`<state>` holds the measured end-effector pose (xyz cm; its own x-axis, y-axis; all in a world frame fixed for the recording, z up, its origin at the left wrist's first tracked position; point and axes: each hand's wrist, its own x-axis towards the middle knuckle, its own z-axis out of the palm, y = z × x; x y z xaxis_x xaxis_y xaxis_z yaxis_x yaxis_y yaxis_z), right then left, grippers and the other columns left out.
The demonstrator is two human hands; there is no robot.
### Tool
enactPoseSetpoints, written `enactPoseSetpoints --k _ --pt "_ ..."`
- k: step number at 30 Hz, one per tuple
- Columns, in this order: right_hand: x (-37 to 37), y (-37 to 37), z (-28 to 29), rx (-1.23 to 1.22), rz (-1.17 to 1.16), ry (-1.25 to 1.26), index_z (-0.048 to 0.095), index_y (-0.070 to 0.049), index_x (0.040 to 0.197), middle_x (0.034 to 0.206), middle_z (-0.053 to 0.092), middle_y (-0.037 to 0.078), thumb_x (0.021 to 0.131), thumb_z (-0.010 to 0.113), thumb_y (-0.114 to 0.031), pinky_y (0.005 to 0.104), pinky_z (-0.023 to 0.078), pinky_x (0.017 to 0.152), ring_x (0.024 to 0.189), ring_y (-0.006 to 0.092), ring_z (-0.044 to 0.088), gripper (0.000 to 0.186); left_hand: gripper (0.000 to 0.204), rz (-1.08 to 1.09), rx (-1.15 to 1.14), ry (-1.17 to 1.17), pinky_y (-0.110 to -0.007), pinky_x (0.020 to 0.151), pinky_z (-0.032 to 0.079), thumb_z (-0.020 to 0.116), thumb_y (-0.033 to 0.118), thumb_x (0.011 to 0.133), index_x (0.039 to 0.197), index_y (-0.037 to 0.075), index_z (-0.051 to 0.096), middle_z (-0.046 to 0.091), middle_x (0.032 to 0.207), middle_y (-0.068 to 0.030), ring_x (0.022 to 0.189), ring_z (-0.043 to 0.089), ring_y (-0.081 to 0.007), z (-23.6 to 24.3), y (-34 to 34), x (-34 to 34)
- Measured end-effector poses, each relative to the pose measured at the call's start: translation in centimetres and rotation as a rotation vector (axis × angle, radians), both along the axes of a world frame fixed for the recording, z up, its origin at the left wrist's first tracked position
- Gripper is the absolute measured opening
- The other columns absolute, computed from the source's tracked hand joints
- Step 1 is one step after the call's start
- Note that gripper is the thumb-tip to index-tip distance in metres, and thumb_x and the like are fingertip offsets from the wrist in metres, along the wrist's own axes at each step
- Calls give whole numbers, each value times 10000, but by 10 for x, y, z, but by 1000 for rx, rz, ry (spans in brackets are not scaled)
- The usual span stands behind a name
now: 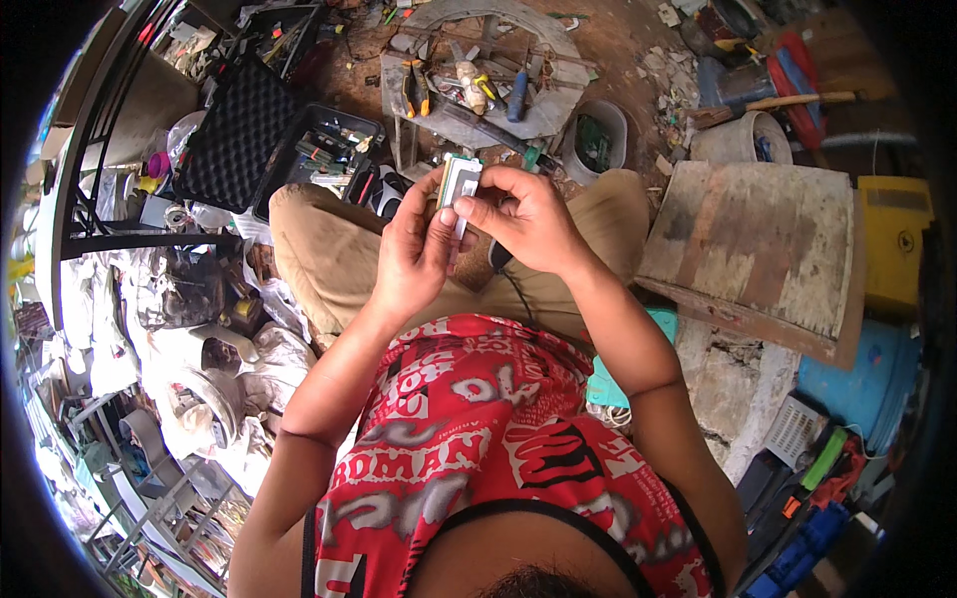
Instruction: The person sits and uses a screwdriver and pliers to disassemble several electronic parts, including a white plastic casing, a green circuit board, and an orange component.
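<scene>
Raised over my crossed legs, my left hand (414, 244) grips a small rectangular silver and green board (460, 182), with its thumb against the lower part. My right hand (523, 219) also has its fingers on it, the thumb pressed across its front face. The piece is held upright and tilted slightly; its lower end is partly hidden by my fingers. Just beyond the hands are a black case of small tools (329, 149) and a low grey board (553, 75) bearing orange-handled pliers (409, 95), a blue-handled tool (517, 95) and other tools.
A plastic bucket (618, 135) stands ahead to the right. A worn wooden board (758, 249) lies at my right, near a yellow box (892, 249) and a blue container (867, 389). Piled scrap and white bags (274, 369) crowd my left beside a black metal frame (150, 243).
</scene>
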<state>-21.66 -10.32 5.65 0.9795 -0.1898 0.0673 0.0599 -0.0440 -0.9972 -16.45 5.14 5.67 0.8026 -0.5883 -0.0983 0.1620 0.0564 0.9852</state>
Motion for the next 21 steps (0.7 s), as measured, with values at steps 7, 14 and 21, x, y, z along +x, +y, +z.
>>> enactPoseSetpoints --k 7,14,21 --pt "1 1 1 -238 -96 30 645 24 889 722 597 -25 901 650 -161 203 417 543 678 8 483 185 318 -34 141 -107 -244 571 503 460 119 991 1285 0 488 614 735 -39 621 579 -78 3 0 0" --pt "4 1 -2 -135 -60 40 643 10 867 726 593 -42 894 654 -153 196 417 553 653 13 503 166 305 -16 134 -104 -244 565 498 456 113 992 1272 -2 501 606 734 -30 611 560 -72 3 2 -2" --pt "1 -9 0 467 114 19 592 -7 1059 897 632 19 890 653 -117 236 489 672 770 80 587 211 364 -144 3 125 -214 616 483 404 145 1013 1358 26 407 605 875 -27 700 569 -81 3 6 6"
